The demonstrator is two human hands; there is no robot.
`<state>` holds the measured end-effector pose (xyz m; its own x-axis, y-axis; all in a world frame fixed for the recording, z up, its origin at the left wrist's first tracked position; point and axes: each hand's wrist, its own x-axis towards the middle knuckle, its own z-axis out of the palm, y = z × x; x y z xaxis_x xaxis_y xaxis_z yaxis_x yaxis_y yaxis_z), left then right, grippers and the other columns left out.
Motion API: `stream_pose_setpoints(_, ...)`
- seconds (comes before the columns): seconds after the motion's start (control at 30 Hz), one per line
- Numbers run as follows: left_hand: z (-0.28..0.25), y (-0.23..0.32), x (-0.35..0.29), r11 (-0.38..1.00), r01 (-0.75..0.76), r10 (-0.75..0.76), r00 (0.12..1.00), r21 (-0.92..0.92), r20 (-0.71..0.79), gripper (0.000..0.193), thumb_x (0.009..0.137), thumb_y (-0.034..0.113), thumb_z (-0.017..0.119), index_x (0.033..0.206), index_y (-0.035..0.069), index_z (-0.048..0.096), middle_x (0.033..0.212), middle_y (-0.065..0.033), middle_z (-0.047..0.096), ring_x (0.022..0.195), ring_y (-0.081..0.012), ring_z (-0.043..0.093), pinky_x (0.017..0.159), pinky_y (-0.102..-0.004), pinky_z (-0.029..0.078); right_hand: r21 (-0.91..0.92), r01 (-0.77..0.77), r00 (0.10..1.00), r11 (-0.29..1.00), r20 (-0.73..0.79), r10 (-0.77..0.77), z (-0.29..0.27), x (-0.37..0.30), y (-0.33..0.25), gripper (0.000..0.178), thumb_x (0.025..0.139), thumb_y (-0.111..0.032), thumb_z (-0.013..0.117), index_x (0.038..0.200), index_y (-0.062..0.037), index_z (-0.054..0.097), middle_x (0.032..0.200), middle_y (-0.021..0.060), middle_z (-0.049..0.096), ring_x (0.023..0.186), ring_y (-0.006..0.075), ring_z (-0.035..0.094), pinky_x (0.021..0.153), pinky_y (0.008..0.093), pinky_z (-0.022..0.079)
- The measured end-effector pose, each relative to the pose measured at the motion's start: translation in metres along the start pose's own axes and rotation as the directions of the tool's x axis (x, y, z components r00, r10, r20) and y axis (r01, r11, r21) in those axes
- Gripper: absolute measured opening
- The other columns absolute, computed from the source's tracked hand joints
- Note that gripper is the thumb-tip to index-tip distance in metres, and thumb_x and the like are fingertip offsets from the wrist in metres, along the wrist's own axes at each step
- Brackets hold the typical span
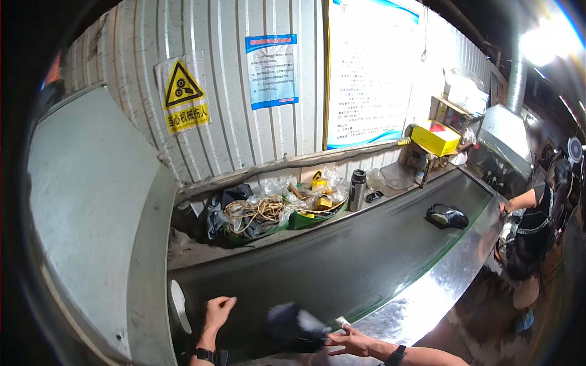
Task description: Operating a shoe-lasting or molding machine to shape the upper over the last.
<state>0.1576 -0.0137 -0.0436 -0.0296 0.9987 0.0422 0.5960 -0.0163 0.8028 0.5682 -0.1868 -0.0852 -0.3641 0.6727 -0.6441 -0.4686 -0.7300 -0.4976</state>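
Observation:
My left hand (218, 311) is over the near left part of the dark conveyor belt (342, 256), its fingers curled together with nothing visible in them. A dark shoe (296, 326), smeared by motion, is between my hands, close to my right. The fingers of my right hand (353, 343) are spread, with the fingertips at the shoe's right edge; whether they touch it I cannot tell. One finger of that hand has a white wrap at its tip. A flat white sole-shaped piece (179, 306) lies at the belt's left end. Farther right on the belt rests another black shoe (447, 216).
A pale metal panel (85, 213) rises at the left. Behind the belt are a green holder (262, 236) with ropes and plastic bags, a dark flask (358, 190) and a yellow box (435, 139). A co-worker (531, 226) reaches to the belt's far right edge.

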Motion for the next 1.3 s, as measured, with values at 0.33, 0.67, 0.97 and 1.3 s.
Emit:
stream_pose_setpoints(0.33, -0.092, -0.225, -0.007, 0.76, 0.639, -0.554, 0.731, 0.117, -0.398, 0.123, 0.06, 0.023, 0.089, 0.159, 0.008, 0.017, 0.159, -0.0281, 0.025, 0.149, -0.0404, 0.022, 0.122, -0.0469, 0.021, 0.371, 0.157, 0.967, 0.915, -0.245, -0.067, -0.014, 0.005, -0.008, 0.05, 0.081, 0.002, 0.08, 0.096, -0.0214, 0.038, 0.111, 0.0078, 0.062, 0.106, 0.026, 0.064, 0.103, 0.0571, 0.038)
stream_pose_setpoints(0.67, -0.049, -0.088, -0.112, 0.625, 0.407, -0.229, 0.911, 0.666, -0.341, 0.111, 0.053, 0.021, 0.088, 0.152, 0.03, 0.038, 0.15, -0.0319, 0.034, 0.14, -0.0493, 0.031, 0.113, -0.0589, 0.029, 0.347, 0.292, 0.95, 0.891, -0.209, -0.23, -0.066, -0.139, -0.02, 0.085, 0.088, 0.004, 0.071, 0.146, -0.0337, 0.023, 0.122, 0.0068, 0.06, 0.109, 0.0215, 0.062, 0.107, 0.075, 0.031)
stream_pose_setpoints(0.97, 0.105, 0.146, -0.213, 0.566, -0.537, 0.552, 0.811, 0.626, 0.196, 0.054, 0.056, 0.023, 0.079, 0.108, 0.015, 0.069, 0.138, -0.0204, 0.042, 0.131, -0.0378, 0.037, 0.107, -0.0533, 0.033, 0.289, 0.361, 0.929, 0.887, -0.191, -0.316, -0.141, -0.153, 0.008, 0.065, 0.096, -0.009, 0.067, 0.146, -0.0278, 0.031, 0.111, 0.001, 0.054, 0.084, 0.0163, 0.064, 0.103, 0.0706, 0.045)
stream_pose_setpoints(1.3, 0.25, 0.173, -0.34, 0.454, -0.822, 0.74, 0.562, 0.343, 0.369, 0.036, 0.075, 0.036, 0.075, 0.11, 0.028, 0.07, 0.133, -0.0045, 0.052, 0.132, -0.023, 0.038, 0.109, -0.0484, 0.026, 0.126, 0.394, 0.875, 0.91, -0.354, -0.33, -0.161, -0.175, 0.006, 0.052, 0.098, -0.043, 0.059, 0.137, -0.0086, 0.052, 0.129, 0.0102, 0.059, 0.121, 0.0273, 0.056, 0.099, 0.0527, 0.046)
